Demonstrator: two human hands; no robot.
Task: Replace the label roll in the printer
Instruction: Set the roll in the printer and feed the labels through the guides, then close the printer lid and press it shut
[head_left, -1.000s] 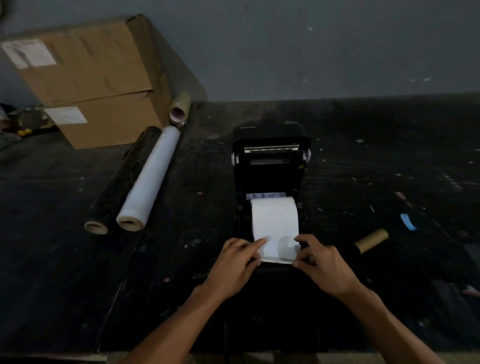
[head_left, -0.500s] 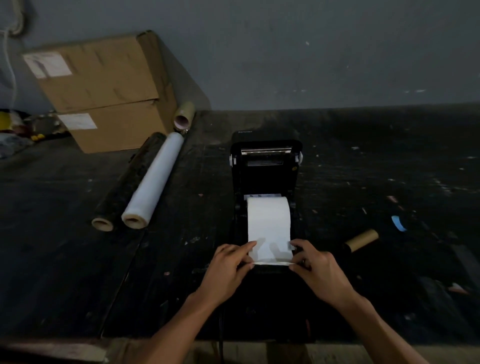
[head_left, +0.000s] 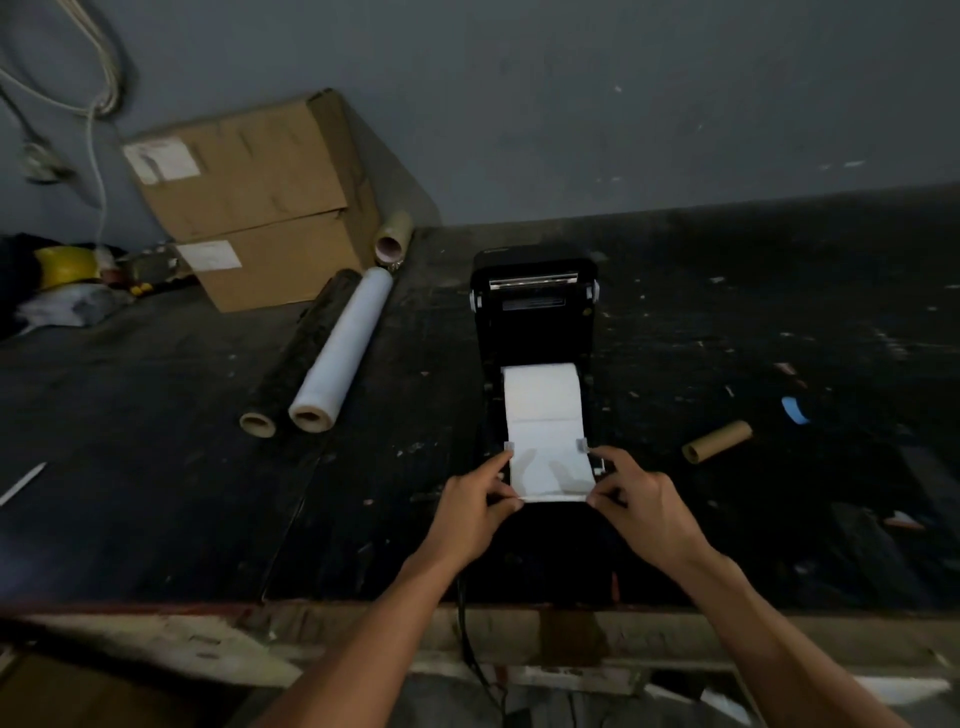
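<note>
Both hands, left hand (head_left: 475, 506) & right hand (head_left: 641, 501), pinched label strip (head_left: 548, 457) at near corners over open printer (head_left: 535, 322); best pulled straight, even tension, btwn guides.

Two bare forearms enter from the bottom edge of the view, belonging to one person. No sleeve shows on either arm as far up as the frame reaches. The left hand (head_left: 474, 506) and the right hand (head_left: 644, 506) are bare. The fingers (head_left: 615, 460) are slim, with short nails. The dim light hides finer detail.
</note>
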